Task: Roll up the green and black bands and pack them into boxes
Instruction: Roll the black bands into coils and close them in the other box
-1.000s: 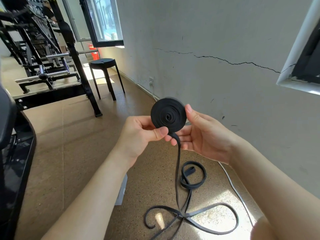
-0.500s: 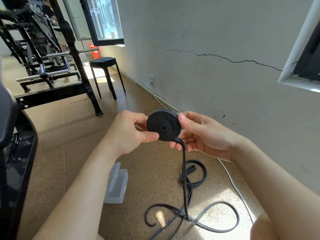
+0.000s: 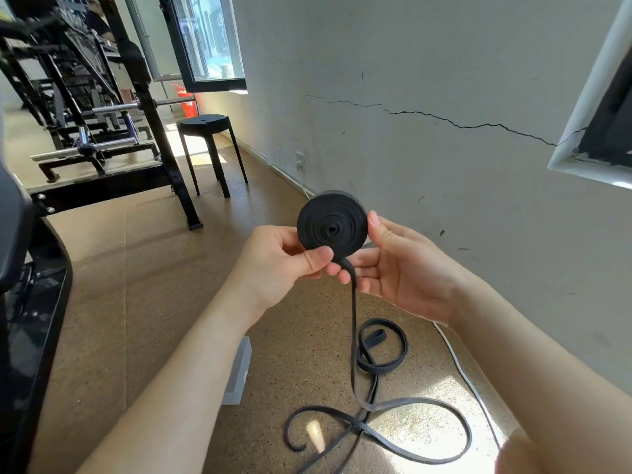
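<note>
A black band is partly wound into a flat round roll point(image 3: 331, 227) that I hold upright in front of me with both hands. My left hand point(image 3: 277, 265) pinches the roll's lower left edge with thumb and fingers. My right hand point(image 3: 396, 265) cups its right side, thumb on the rim. The unrolled tail point(image 3: 354, 336) hangs straight down from the roll and lies in loose loops point(image 3: 383, 354) on the floor. A clear plastic box point(image 3: 237, 371) lies on the floor under my left forearm, partly hidden. No green band is in view.
A white wall point(image 3: 444, 165) runs close on the right, with a white cable point(image 3: 465, 374) along its foot. A black stool point(image 3: 208, 148) stands ahead by the wall. Black gym equipment point(image 3: 85, 131) fills the left, and a dark machine base point(image 3: 30, 319) is at my left side.
The roll rose a little and turned in my hands, taking up a bit more of the tail. My left forearm now covers more of the clear box.
</note>
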Tool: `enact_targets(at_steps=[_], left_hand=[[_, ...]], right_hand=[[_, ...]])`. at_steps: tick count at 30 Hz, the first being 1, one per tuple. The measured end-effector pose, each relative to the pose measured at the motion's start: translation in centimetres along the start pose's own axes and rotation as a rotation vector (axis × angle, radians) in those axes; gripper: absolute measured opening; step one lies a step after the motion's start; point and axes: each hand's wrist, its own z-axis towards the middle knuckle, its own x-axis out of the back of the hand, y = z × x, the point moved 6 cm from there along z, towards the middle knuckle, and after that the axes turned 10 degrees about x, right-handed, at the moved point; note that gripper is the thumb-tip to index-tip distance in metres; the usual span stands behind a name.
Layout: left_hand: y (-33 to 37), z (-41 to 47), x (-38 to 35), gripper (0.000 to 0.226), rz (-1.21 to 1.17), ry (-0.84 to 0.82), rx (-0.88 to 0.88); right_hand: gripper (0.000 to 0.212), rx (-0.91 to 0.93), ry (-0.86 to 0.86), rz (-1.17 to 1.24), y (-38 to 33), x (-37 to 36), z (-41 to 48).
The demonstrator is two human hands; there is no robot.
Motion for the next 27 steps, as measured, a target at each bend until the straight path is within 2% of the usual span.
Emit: enact_targets(at_steps=[2,6,8,12,18,24,27], left_hand=[[0.1,0.1,0.6,0.003,0.185,0.065,-0.005],[0.2,0.2,1.4,0.017,0.363,0.084,-0.024],[0.1,0.2,1.4,0.019,0.381,0.067,-0.014],[-0.1,0.3,2.0,0.015,0.322,0.077,-0.008],[-0.2,0.3,2.4,0.021,0.327,0.059,0.005],[-0.3,0.3,2.8,0.037,0.358,0.04,0.018],[-0.5,0.5,2.6,0.032,0.401,0.018,0.028]], right_hand=[[0.069,-0.031,-0.017,-0.071,-0.1,0.3,-0.1],[0.068,-0.065,-0.024,-0.178,-0.4,0.7,-0.4],[0.071,-0.068,-0.031,-0.218,-0.3,0.6,-0.5],[0.061,-0.03,-0.075,-0.335,-0.7,0.2,-0.6],[0.042,0.074,-0.023,-0.578,-1.4,0.5,-0.3],[0.044,0.158,0.077,-0.542,-2.0,0.4,-0.3],[0.043,0.16,0.076,-0.539,-1.7,-0.1,-0.1]])
